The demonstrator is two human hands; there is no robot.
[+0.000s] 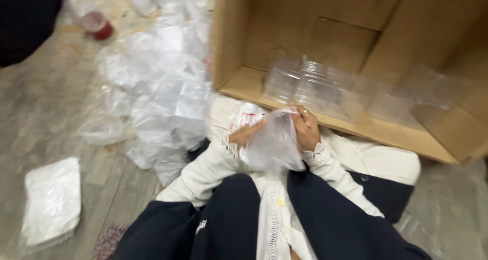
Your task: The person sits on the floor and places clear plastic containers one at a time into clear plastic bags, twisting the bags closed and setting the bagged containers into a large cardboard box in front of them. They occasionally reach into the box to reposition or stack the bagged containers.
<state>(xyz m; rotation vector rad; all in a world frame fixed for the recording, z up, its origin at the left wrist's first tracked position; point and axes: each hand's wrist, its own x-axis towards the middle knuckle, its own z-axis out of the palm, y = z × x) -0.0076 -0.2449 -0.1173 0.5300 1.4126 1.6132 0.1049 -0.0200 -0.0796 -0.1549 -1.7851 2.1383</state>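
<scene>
I hold a small clear plastic bag [274, 143] in front of my lap with both hands. My left hand [245, 134] grips its left edge, fingers closed on the film. My right hand [307, 129] pinches the bag's top right corner. The picture is blurred, so what is inside the bag cannot be made out. Both hands are just in front of the near wall of an open cardboard box [356, 128]. Clear plastic containers [315, 84] lie inside the box.
A long heap of crumpled clear plastic bags [162, 82] runs along the floor left of the box. A flat stack of white bags [51, 201] lies at the lower left. A red-based cup [96, 23] stands at the upper left.
</scene>
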